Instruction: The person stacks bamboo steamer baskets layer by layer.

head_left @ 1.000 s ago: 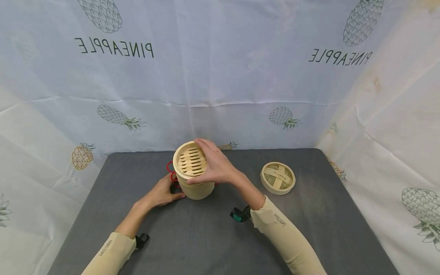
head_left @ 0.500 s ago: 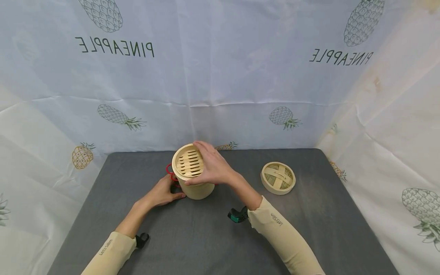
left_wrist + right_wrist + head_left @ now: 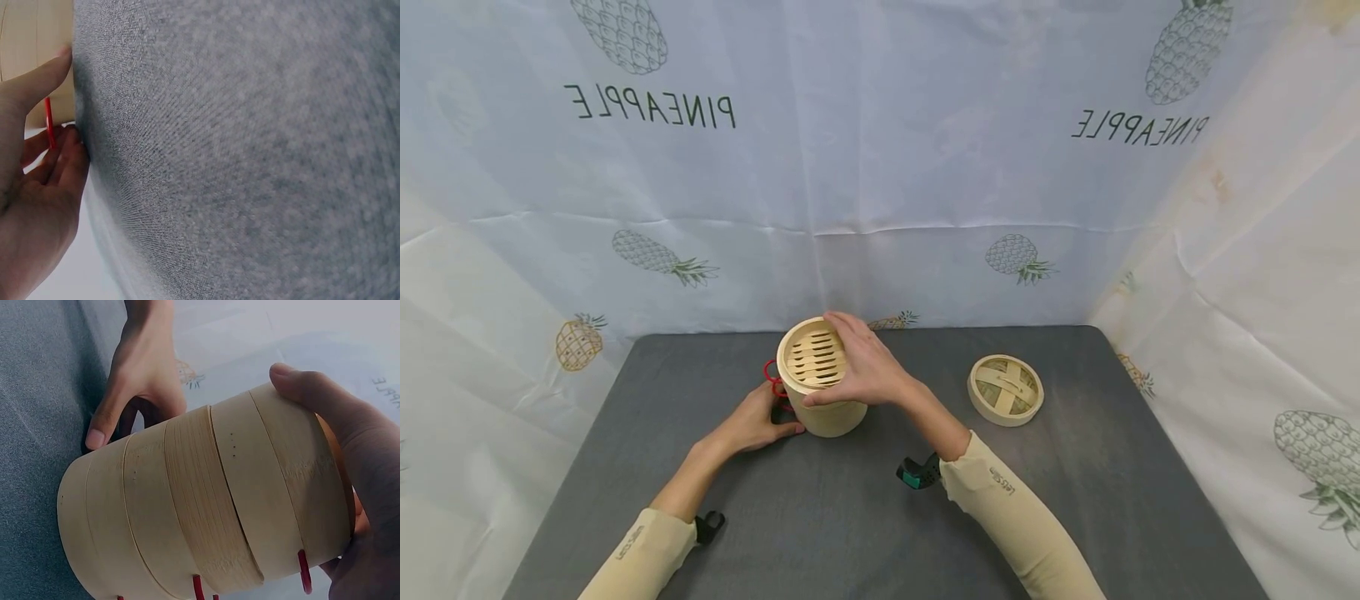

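A stack of round bamboo steamer baskets [image 3: 181, 500] stands on the dark cloth-covered table, with red loops on its sides. Its top basket [image 3: 811, 360] shows a slatted base inside the rim. My right hand [image 3: 867, 367] grips this top basket from the right, thumb on the near side and fingers across the far rim. Low on the left, my left hand [image 3: 751, 423] holds the bottom basket [image 3: 833, 423], its thumb [image 3: 47, 81] along the wall near the table and its fingers round the back by a red loop [image 3: 49, 122].
A round woven bamboo lid [image 3: 1006, 390] lies to the right of the stack. A pale curtain [image 3: 887, 183] with pineapple prints hangs right behind the table's far edge [image 3: 715, 335]. Bare dark table [image 3: 820, 517] stretches in front of the stack.
My right hand has lowered the top basket a little, and it now sits flush on the stack. My left hand has stayed in place at the base.
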`<control>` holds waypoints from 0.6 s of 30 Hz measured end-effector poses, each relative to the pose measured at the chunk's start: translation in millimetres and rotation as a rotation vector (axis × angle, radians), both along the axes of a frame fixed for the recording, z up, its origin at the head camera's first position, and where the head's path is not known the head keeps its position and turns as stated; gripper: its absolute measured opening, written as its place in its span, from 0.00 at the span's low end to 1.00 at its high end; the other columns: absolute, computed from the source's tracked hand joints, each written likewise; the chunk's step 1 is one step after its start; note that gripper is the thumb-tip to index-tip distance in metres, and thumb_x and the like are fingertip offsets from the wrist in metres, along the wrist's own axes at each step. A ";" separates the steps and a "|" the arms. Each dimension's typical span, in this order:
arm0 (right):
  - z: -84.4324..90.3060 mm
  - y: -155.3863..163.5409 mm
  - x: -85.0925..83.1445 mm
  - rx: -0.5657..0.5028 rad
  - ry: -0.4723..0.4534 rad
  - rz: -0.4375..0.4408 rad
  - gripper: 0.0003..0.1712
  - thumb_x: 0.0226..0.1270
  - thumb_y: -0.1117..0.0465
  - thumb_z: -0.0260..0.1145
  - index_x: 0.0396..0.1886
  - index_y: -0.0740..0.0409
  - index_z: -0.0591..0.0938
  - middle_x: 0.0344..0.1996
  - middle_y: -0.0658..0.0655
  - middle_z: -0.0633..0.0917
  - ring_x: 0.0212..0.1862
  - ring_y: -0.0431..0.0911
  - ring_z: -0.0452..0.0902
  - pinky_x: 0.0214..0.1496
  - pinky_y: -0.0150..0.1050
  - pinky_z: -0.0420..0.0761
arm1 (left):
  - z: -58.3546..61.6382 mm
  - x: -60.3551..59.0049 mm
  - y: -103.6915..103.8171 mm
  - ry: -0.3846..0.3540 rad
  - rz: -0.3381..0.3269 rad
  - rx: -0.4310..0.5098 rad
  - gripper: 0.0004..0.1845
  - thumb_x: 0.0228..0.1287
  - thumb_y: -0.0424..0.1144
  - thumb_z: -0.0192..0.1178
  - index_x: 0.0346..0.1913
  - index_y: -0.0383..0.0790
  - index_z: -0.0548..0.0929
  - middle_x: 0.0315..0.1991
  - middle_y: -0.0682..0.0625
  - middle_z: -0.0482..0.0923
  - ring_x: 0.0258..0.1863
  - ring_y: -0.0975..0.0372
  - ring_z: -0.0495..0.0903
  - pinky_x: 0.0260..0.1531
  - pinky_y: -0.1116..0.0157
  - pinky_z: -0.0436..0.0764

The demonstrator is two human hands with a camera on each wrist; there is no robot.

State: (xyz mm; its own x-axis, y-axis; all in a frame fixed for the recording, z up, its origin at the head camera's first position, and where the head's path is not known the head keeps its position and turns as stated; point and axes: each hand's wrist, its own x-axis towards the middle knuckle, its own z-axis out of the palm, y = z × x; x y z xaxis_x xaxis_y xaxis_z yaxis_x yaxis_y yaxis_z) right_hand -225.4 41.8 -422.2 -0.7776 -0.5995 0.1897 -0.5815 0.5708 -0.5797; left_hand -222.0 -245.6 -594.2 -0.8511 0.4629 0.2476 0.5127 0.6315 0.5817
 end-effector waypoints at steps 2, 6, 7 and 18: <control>-0.5 0.0 -0.6 -0.001 -0.006 0.002 0.77 0.45 0.33 0.87 0.89 0.53 0.56 0.87 0.57 0.61 0.87 0.54 0.56 0.86 0.62 0.65 | 4.5 3.5 1.3 0.012 -0.024 0.026 0.40 0.60 0.54 0.82 0.72 0.46 0.78 0.62 0.49 0.84 0.59 0.56 0.85 0.58 0.53 0.86; -1.2 0.5 -1.7 -0.001 -0.012 0.001 0.77 0.46 0.33 0.87 0.89 0.53 0.56 0.86 0.57 0.61 0.87 0.55 0.57 0.86 0.62 0.65 | 5.6 4.4 2.9 0.000 -0.017 0.045 0.40 0.60 0.53 0.82 0.72 0.46 0.78 0.61 0.49 0.84 0.58 0.58 0.86 0.57 0.56 0.87; -1.5 0.7 -2.0 0.001 -0.015 0.000 0.77 0.46 0.33 0.87 0.89 0.53 0.56 0.86 0.57 0.61 0.87 0.55 0.57 0.86 0.62 0.65 | 6.3 4.7 3.4 -0.004 -0.013 0.045 0.41 0.59 0.53 0.83 0.72 0.46 0.78 0.61 0.50 0.84 0.57 0.58 0.86 0.57 0.56 0.87; -5.2 1.8 -3.6 0.009 -0.037 0.021 0.76 0.49 0.34 0.85 0.90 0.52 0.54 0.87 0.57 0.58 0.88 0.56 0.55 0.84 0.63 0.67 | 3.4 3.0 2.0 0.013 -0.012 0.047 0.44 0.59 0.55 0.83 0.74 0.46 0.76 0.63 0.48 0.83 0.58 0.56 0.85 0.56 0.55 0.87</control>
State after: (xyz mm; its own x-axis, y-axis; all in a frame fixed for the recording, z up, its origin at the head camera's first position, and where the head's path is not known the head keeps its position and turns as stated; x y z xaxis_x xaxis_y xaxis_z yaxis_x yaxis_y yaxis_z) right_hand -229.0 43.6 -427.4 -0.7710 -0.6174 0.1562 -0.5720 0.5636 -0.5959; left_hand -219.0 -243.6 -590.8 -0.8420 0.4609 0.2802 0.5278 0.5969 0.6043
